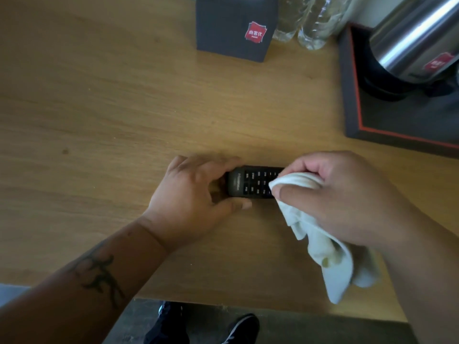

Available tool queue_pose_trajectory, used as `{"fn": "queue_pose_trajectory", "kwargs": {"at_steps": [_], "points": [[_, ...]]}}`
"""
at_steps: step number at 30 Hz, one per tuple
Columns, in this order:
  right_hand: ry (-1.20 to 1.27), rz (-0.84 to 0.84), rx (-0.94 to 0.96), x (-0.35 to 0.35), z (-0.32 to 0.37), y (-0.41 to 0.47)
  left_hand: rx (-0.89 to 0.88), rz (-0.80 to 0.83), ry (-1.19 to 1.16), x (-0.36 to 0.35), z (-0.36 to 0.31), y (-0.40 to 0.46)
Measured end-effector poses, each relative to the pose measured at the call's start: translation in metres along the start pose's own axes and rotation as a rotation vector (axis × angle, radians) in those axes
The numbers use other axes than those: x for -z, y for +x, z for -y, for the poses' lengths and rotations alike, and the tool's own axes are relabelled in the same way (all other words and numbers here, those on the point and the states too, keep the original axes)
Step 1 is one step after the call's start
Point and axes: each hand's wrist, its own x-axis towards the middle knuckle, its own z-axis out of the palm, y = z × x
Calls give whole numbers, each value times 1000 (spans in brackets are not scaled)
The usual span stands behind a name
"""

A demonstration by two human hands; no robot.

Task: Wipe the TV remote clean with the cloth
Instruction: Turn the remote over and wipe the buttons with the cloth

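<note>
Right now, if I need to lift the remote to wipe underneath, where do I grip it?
Probably at the left end of the remote, pinching its long edges from the left, as the left hand does. It lies flat and crosswise; the cloth covers its right end.

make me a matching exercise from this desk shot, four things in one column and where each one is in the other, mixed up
Things:
1. black TV remote
2. white cloth
3. steel electric kettle
4. clear plastic water bottles

Places:
A. on the dark orange-edged tray
B. bunched in the right hand
C. flat on the wooden desk, gripped by the left hand
D. beside the dark box

Pairs: 1-C, 2-B, 3-A, 4-D
</note>
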Motion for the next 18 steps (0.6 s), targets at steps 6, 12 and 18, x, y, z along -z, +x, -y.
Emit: {"fn": "queue_pose_trajectory", "kwargs": {"at_steps": [6,12,18], "points": [[86,-141,50,-2,5,1,113,-37,-345,0,-13,-6],[-27,-255,-8,-2,8,10,181,-5,-583,-2,-30,-11],[-98,-254,102,-23,31,13,161,16,-494,-3,-25,-7]]}}
